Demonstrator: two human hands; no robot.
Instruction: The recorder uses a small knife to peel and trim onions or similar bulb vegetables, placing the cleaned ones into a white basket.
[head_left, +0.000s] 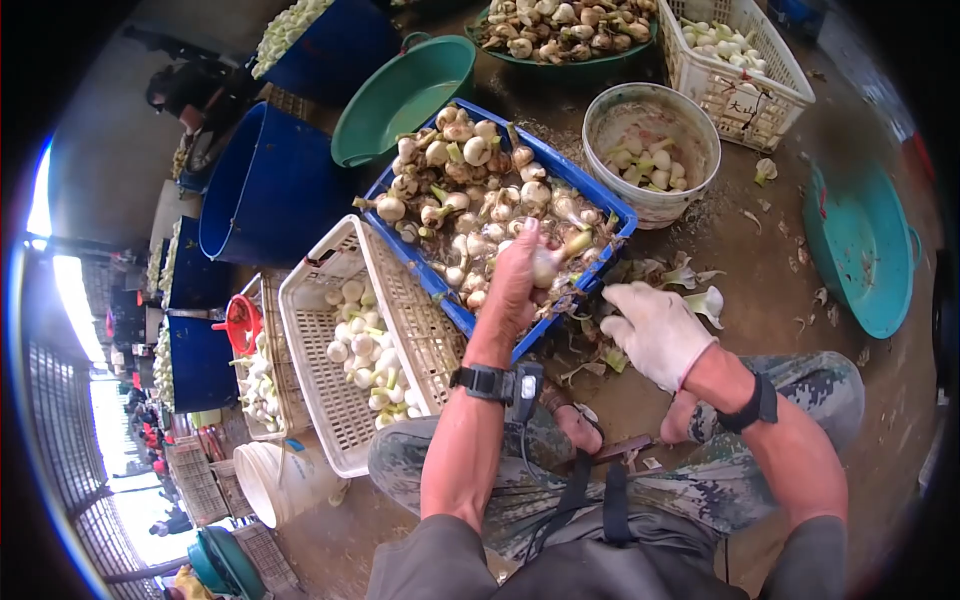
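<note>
My bare left hand (516, 274) is closed around a garlic bulb (546, 264) with a green stem, over a blue plastic crate (421, 276) of untrimmed, dirty-rooted bulbs. My right hand (655, 328), in a whitish glove, hovers right of the crate's near corner, thumb and fingers spread; its palm side is partly hidden, and no object shows in it. Left of the blue crate, a white plastic basket (306, 352) holds cleaner white bulbs. Behind to the right stands a white bucket (649, 217) with some peeled bulbs inside.
Peel scraps (705, 304) lie on the wet floor. Around are a green basin (405, 97), a teal basin (862, 255), a heaped basin of bulbs (566, 30), a white crate (735, 112), and blue tubs (259, 187). A person (196, 94) is at the upper left.
</note>
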